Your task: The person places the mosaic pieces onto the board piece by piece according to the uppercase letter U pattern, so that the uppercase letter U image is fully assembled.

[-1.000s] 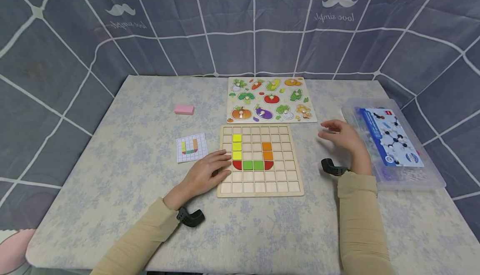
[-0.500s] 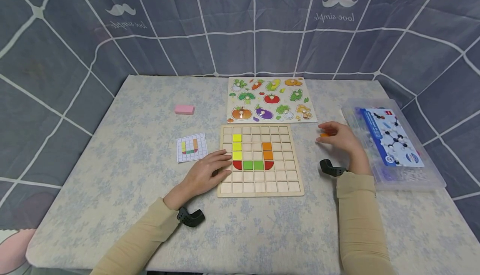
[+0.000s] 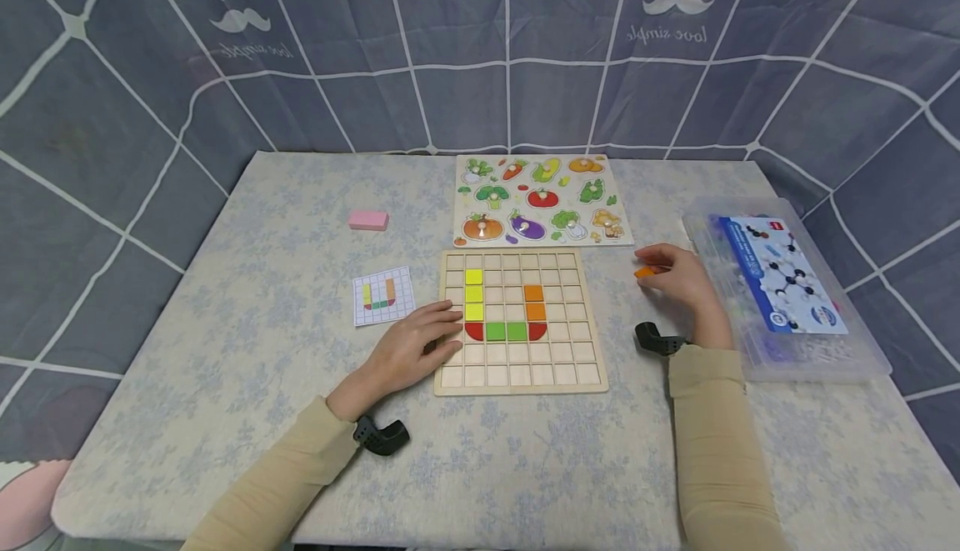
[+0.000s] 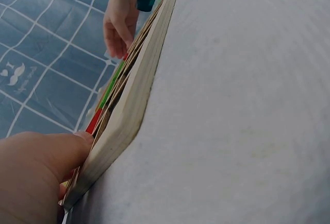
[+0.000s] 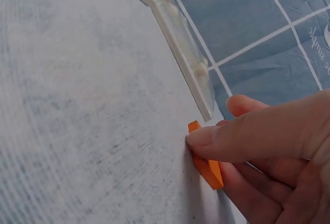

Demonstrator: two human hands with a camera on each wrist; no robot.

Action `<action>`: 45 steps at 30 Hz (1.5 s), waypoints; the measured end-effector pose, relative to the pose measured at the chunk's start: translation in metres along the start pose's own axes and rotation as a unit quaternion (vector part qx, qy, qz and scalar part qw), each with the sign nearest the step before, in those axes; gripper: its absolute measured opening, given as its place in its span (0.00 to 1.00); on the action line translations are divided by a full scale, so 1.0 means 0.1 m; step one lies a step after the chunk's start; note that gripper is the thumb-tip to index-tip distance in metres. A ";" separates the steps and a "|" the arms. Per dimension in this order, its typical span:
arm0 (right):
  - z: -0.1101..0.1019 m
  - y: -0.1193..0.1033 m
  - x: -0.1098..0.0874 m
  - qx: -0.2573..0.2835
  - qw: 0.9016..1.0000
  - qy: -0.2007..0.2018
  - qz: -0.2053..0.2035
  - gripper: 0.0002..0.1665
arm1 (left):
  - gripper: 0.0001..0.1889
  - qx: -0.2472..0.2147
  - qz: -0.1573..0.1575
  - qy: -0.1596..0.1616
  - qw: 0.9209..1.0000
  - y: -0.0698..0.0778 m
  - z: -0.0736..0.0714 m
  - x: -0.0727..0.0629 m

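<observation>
My right hand pinches an orange tile between thumb and fingertips, low over the table to the right of the wooden grid board. My left hand rests on the board's left edge, its fingers relaxed; the left wrist view has the thumb against the board's side. A U shape of coloured tiles lies in the grid: yellow tiles on the left, orange tiles on the right, green tiles along the bottom, and red rounded corner tiles.
Left of the board lies a card printed with a coloured U, with a pink block beyond it. A vegetable puzzle board sits behind the grid. At the right stands a clear plastic box with a blue-and-white label.
My right hand was held loosely beside the box with no tile showing; now an orange tile shows between its fingers, and the forearm has shifted slightly left. The left hand stays put.
</observation>
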State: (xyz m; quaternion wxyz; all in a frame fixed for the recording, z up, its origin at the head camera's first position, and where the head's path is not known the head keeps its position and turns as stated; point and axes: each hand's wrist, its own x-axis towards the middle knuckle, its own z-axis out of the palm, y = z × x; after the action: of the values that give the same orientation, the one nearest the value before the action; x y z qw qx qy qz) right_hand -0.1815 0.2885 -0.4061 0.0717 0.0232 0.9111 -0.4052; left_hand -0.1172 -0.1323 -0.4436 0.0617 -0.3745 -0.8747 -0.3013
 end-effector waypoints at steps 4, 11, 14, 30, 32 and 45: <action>0.02 0.02 0.01 -0.001 1.000 0.009 -0.002 0.25 | 0.16 -0.001 0.002 0.002 1.000 0.00 0.00 0.00; 0.07 -0.01 0.02 0.012 1.000 0.015 -0.022 0.24 | 0.16 0.002 0.003 0.004 1.000 -0.01 0.01 -0.01; 0.10 -0.01 0.04 0.024 0.999 0.011 -0.029 0.25 | 0.17 0.002 0.006 0.006 1.000 -0.01 0.01 0.00; 0.13 -0.05 0.03 -0.038 0.999 0.030 -0.004 0.22 | 0.16 -0.003 0.014 0.012 1.000 -0.01 0.01 0.00; 0.14 -0.06 0.04 -0.038 0.999 0.028 -0.012 0.22 | 0.16 -0.003 0.016 0.015 1.000 -0.02 0.01 0.00; 0.28 -0.42 0.08 0.000 0.997 0.007 -0.072 0.21 | 0.16 -0.004 0.013 0.013 1.000 -0.01 0.00 0.00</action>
State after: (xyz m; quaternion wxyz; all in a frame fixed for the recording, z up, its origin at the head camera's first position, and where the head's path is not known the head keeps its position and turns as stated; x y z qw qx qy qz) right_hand -0.1904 0.2392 -0.3945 0.0362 -0.0401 0.9110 -0.4088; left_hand -0.1175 -0.1328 -0.4440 0.0751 -0.3821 -0.8679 -0.3084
